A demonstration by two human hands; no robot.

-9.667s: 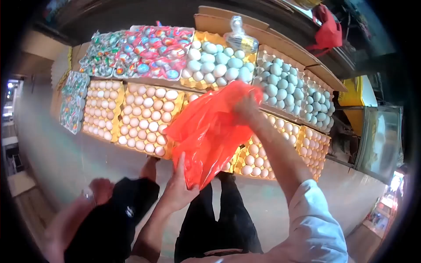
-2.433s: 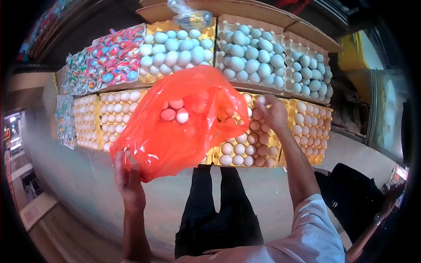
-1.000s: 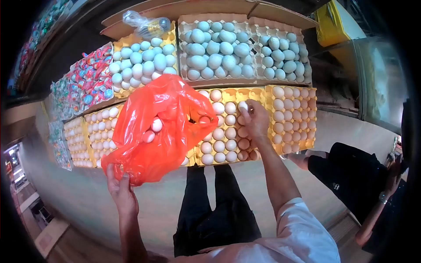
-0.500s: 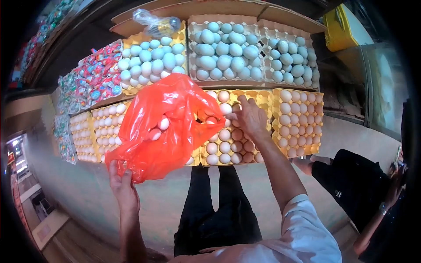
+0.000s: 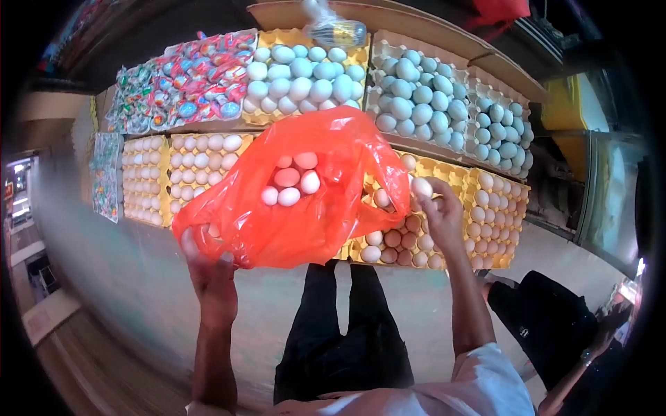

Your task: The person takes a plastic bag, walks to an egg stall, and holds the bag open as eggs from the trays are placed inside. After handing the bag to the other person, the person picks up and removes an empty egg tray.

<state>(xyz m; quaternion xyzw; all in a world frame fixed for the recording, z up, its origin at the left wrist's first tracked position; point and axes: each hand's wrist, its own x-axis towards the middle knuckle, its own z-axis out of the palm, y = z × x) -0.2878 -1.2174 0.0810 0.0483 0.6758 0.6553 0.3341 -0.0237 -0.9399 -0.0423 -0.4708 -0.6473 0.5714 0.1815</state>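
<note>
My left hand [image 5: 210, 270] grips the lower left edge of a red plastic bag [image 5: 257, 232], which lies spread over the egg trays with its mouth open. Several eggs [image 5: 287, 177] rest inside the bag. At the bag's right edge my right hand [image 5: 440, 208] holds a pale egg [image 5: 421, 186] between thumb and fingers. Beneath and right of that hand is a yellow tray [image 5: 444, 170] with brownish eggs [image 5: 392, 238] in its lower rows and bare cups near the top.
Behind stand trays of blue-green eggs [image 5: 420, 93] and wrapped eggs [image 5: 208, 76]. A plastic-wrapped item [image 5: 336, 31] lies on one tray. More pale eggs fill trays [image 5: 496, 215] at both sides. A person in black [image 5: 548, 312] is at the lower right, beside a glass case [image 5: 610, 201].
My right hand has moved from over the tray to the bag's right edge, with an egg now visible in it. The bag's mouth looks wider, showing more eggs. The view has shifted.
</note>
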